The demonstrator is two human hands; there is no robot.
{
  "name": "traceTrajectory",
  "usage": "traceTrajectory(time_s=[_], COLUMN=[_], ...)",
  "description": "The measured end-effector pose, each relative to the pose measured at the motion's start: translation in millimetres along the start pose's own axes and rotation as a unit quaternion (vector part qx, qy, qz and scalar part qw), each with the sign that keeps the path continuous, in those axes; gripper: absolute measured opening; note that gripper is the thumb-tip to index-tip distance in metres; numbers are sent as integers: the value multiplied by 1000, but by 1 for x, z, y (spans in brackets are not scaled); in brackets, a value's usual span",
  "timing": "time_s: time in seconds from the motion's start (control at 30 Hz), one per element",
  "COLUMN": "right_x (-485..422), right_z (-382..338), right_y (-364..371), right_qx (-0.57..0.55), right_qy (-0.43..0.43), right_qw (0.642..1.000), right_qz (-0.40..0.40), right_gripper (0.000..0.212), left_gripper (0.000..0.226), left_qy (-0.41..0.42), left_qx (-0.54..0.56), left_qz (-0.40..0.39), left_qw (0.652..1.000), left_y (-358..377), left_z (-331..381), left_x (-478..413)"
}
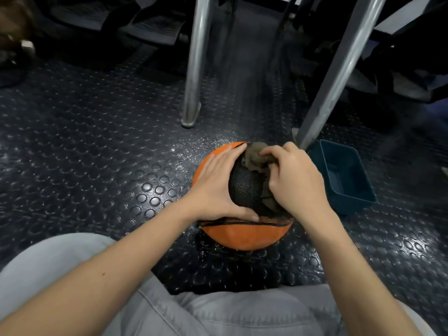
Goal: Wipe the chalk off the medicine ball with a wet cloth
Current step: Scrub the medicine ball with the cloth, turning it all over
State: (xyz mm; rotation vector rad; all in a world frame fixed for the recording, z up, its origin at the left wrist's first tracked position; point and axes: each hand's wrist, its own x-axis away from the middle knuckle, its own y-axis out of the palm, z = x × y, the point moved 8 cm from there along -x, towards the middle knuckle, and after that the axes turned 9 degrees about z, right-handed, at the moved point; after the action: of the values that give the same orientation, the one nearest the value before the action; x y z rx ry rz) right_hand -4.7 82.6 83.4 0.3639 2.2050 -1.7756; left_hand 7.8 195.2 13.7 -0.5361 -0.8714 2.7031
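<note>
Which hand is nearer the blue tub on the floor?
Right. The right hand, gripping the cloth atop the medicine ball, is right beside the blue tub. The left hand lies flat on the ball's opposite side, farther away.

text: none legible | orange-and-black pebbled rubber medicine ball (242, 235): no readable print | crumpled grey-brown cloth (254, 159): no readable label | dark teal rectangular plastic tub (351, 202): no readable marking
</note>
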Motion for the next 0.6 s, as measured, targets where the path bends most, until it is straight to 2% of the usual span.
traceTrajectory(time_s=[0.1, 0.23, 0.27, 0.4, 0.5, 0.6], right_x=[1, 22, 23, -2, -16, -10], right_z=[-3, -9, -9, -2, 5, 5], right_y=[-1, -7, -7, -3, 6, 7], right_qx=[31, -11, -10, 13, 24, 7], right_qy=[-22, -52, -47, 0, 20, 25], right_qw=[999, 991, 992, 1000, 999, 999], right_qz=[-11, -120, -119, -13, -2, 35], right_gripper=[34, 33, 33, 33, 33, 31], left_gripper=[133, 136, 136, 134, 133, 133], left_qy=[1, -18, -16, 6, 8, -24], left_qx=[2, 22, 20, -2, -2, 13], left_qz=[3, 21, 21, 4, 13, 28], left_qw=[1000, 999, 999, 1000, 1000, 999], left_y=[0, -3, -4, 0, 1, -4], left_z=[-1, -8, -7, -1, 0, -7], left_x=[0, 1, 0, -1, -1, -3])
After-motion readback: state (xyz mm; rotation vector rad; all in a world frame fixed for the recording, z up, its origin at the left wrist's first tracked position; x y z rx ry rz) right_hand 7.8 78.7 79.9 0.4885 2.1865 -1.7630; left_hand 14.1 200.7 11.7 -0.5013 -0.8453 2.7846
